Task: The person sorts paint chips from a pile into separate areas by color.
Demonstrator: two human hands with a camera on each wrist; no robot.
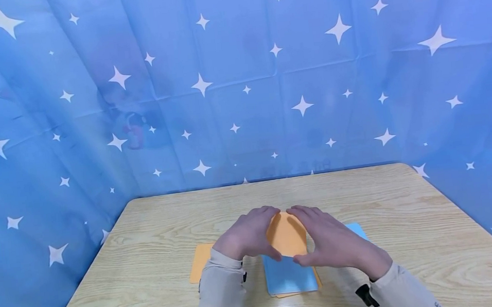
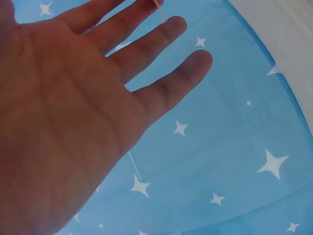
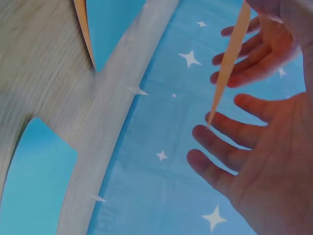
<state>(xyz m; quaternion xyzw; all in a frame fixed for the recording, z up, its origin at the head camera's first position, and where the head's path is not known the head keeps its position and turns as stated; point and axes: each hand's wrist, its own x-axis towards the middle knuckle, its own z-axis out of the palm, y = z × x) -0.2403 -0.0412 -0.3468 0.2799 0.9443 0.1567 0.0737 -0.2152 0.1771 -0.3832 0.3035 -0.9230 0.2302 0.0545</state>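
Observation:
An orange card (image 1: 289, 235) is held up over the table between both hands, seen nearly edge-on in the right wrist view. My left hand (image 1: 253, 233) holds its left side, fingertips at the far corner and thumb at the near one. On the other side, my right hand (image 1: 330, 239) holds it the same way. In the left wrist view the left palm (image 2: 63, 117) faces the camera and only a sliver of the card shows. Below the hands lies a blue card (image 1: 289, 276), with orange edges showing from under it.
Another orange card (image 1: 200, 262) lies left of the left wrist, partly covered by it. At the right, a blue card (image 1: 357, 230) is partly behind the right hand. The wooden table (image 1: 150, 259) ends at a blue star-patterned curtain (image 1: 242, 105).

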